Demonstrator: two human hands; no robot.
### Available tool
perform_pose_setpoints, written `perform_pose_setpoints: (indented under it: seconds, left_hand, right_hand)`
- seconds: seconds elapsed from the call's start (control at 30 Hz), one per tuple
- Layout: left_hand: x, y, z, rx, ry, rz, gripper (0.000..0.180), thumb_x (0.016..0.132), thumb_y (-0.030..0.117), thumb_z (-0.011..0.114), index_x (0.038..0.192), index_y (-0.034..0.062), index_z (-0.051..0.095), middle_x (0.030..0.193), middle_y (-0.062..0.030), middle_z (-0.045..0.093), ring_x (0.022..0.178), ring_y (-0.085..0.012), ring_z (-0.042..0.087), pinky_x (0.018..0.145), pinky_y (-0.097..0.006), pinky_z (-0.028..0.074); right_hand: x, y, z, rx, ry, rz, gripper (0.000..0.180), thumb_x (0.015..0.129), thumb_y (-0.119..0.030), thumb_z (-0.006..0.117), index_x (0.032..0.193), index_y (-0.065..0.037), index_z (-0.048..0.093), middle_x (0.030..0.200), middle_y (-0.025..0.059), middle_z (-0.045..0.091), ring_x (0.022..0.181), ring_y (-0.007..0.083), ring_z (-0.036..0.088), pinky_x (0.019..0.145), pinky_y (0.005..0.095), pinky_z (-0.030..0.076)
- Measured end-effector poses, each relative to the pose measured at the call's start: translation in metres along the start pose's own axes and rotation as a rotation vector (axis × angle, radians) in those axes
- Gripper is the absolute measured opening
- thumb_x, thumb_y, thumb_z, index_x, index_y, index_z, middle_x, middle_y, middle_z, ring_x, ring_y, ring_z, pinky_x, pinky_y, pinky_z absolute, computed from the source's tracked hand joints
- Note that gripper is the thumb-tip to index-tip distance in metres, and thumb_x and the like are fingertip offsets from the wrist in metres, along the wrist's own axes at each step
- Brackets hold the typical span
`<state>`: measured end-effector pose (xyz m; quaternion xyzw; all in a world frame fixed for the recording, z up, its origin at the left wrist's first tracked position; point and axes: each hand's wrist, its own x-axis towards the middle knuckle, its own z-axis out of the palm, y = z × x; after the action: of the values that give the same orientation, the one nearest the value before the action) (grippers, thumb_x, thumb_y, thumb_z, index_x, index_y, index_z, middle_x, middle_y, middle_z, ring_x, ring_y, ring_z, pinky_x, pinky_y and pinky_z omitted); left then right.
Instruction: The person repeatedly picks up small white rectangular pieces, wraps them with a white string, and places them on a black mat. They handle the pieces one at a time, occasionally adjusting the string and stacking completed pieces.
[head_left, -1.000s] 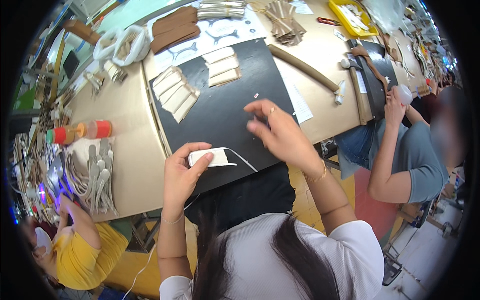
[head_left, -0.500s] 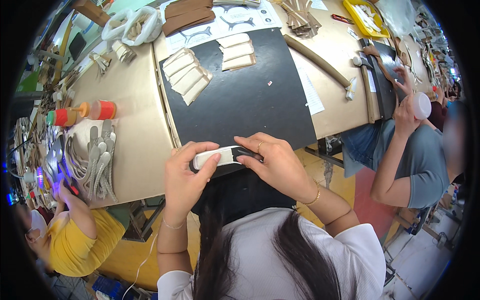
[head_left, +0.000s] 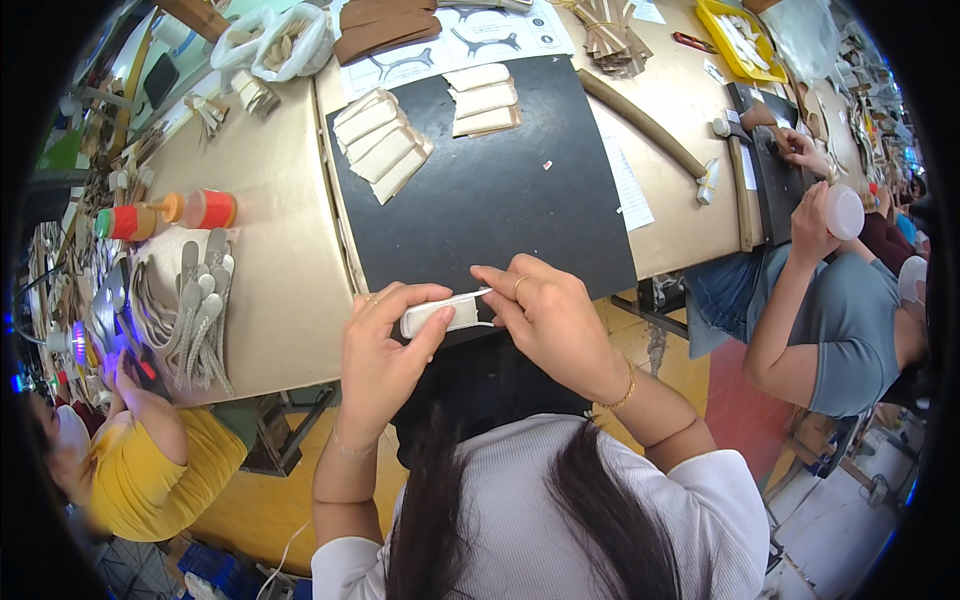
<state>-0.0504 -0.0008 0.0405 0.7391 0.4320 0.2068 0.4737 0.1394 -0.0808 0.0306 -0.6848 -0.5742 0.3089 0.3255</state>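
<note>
Near the front edge of the black mat, I hold a small cream strap-like piece with a rounded left end and a raised white border. My left hand grips that rounded end, thumb on its upper face and fingers behind. At the other end, my right hand is closed, thumb and forefinger together at the thin white edging. Their exact contact is partly hidden by the fingers. Beyond my hands, overlapping cream pieces lie in a left stack and a right stack.
A wooden-handled hammer lies right of the mat. On the left stand glue-coloured jars beside a pile of grey straps. A yellow tray sits far right. Co-workers sit at both sides, one in a yellow shirt.
The cream piece and my left hand have shifted slightly right. My right fingers have closed in at the white edging, and the dark part seen there before no longer shows.
</note>
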Motion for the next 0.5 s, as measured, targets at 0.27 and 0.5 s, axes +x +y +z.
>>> perform_pose_setpoints:
  seconds: [0.27,0.5]
  left_hand:
    - [0.012,-0.079,-0.043,-0.149,0.382,-0.268,0.025,0.093,0.018,0.078,0.112,0.0027,0.074,0.093,-0.0061,0.072,0.082,-0.0125,0.063,0.077,-0.026,0.050]
    - [0.023,-0.102,-0.051,0.869,0.651,-0.093,0.044,0.085,0.030,0.085,0.120,0.0056,0.073,0.123,-0.0147,0.063,0.111,-0.0268,0.061,0.096,-0.038,0.049]
  right_hand:
    - [0.030,0.032,-0.024,0.247,0.102,0.368,0.035,0.091,-0.012,0.078,0.124,-0.001,0.072,0.087,0.0084,0.073,0.058,0.0112,0.067,0.055,0.0274,0.052]
    - [0.052,0.036,-0.039,0.438,0.099,0.408,0.051,0.083,-0.012,0.086,0.130,-0.004,0.067,0.076,-0.0031,0.064,0.061,0.0016,0.056,0.047,0.0181,0.045]
